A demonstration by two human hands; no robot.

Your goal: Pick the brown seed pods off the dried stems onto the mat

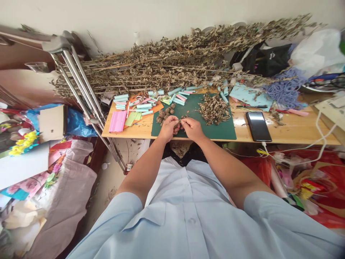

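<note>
Dark green cutting mat [192,107], centre of the frame, laid on a wood-topped table [287,129]. On its left portion: a cluster of dark, rounded dried-plant clumps [167,112]. On its right portion: a loose heap of crumpled dried leaves [215,110]. Between them, near the mat's front edge: left hand [168,128] and right hand [193,129], fingertips drawn together in narrow pinches on a small dried-plant piece [177,123] (largely hidden by the fingers, exact form uncertain). Step in hand, by judgement: picking at or shaping that piece by fingertip. Next move, likewise judged, calls for a light pinch from both hands, as brittle material could crumble. Across the upper part of the frame: long dried leafy stalks [167,66]. Left of the mat: rolled coloured papers [144,106]. Right of it: one smartphone [258,126], dark-screened.
</note>
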